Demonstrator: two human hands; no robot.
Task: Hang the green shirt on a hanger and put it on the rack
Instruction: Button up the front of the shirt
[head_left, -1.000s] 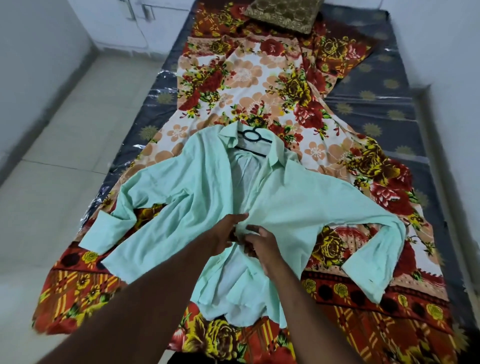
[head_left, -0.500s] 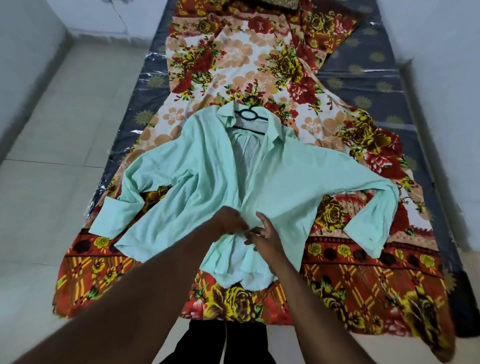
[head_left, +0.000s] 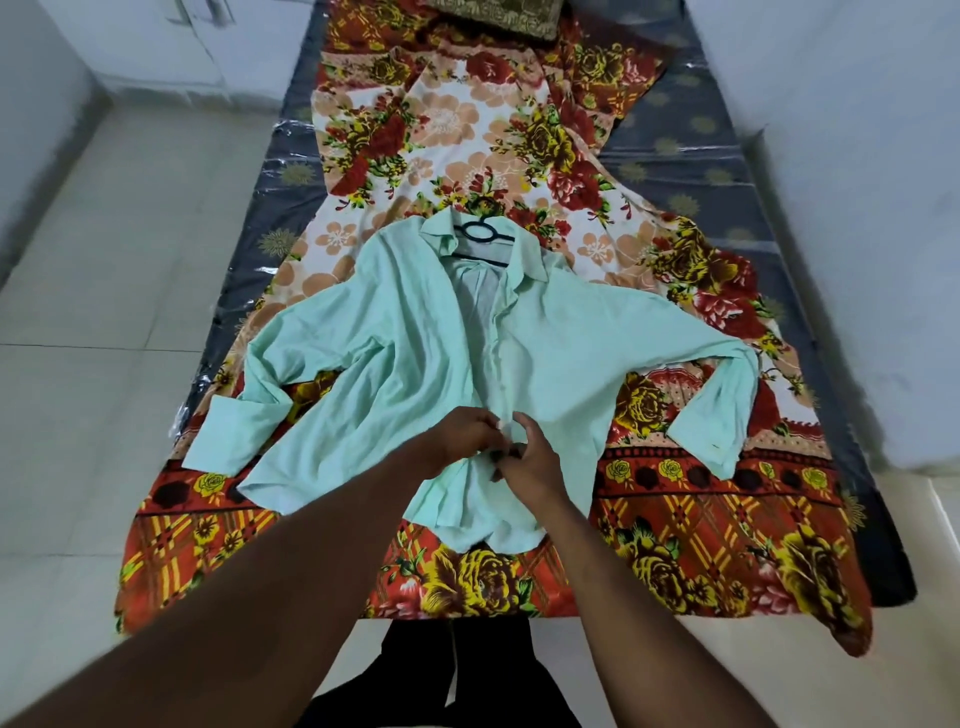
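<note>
green shirt (head_left: 415, 364) flat on bedsheet (head_left: 701, 519), both hands pinching placket

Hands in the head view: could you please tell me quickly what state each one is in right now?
Left hand: closed, pinching the green shirt at its front opening.
Right hand: closed, pinching the green shirt right beside the left.

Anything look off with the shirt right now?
Nothing damaged. The shirt lies rumpled on the sheet, its front open below the collar over the hanger. The left hand and right hand pinch its placket.
</note>
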